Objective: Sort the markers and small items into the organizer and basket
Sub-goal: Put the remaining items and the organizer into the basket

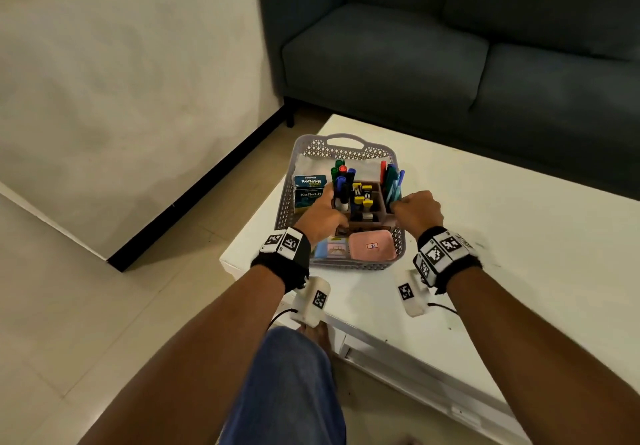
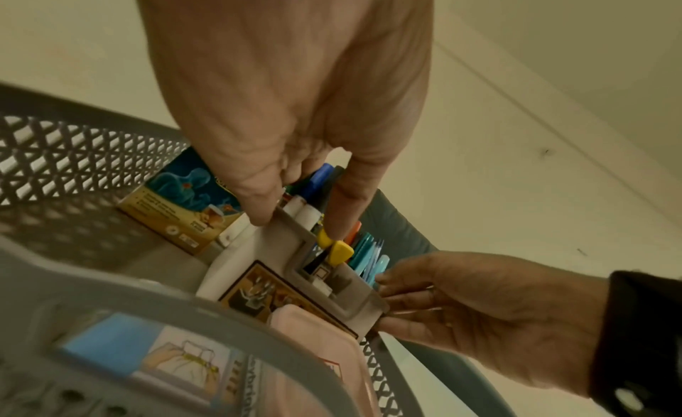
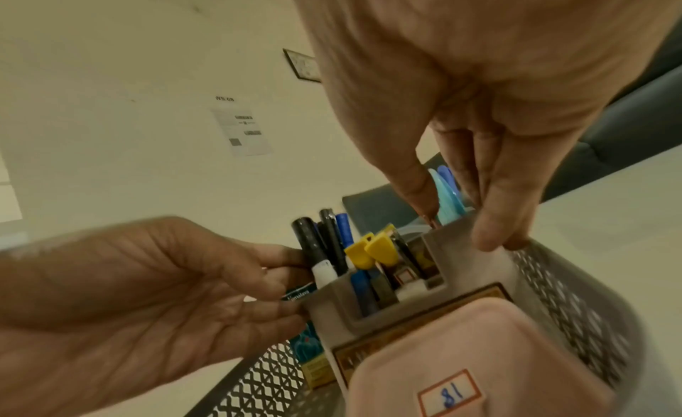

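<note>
Both hands on the organizer [image 1: 362, 207], which sits in the basket [image 1: 289, 185] on the counter [image 1: 485, 254]. Left hand [image 1: 320, 214] pinches its left wall, thumb in among the markers [image 1: 341, 176]; right hand [image 1: 417, 207] pinches the right wall. Organizer lies directly between the hands, long axis running hand to hand. Likely seating or squaring it; both equally near.

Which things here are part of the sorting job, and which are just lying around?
Part of the job:
- left hand and right hand, gripping the organizer's two sides
- organizer
- markers
- pens
- yellow clips
- grey basket
- pink case
- Koflet-H boxes

Just there:
- white table
- sofa
</note>
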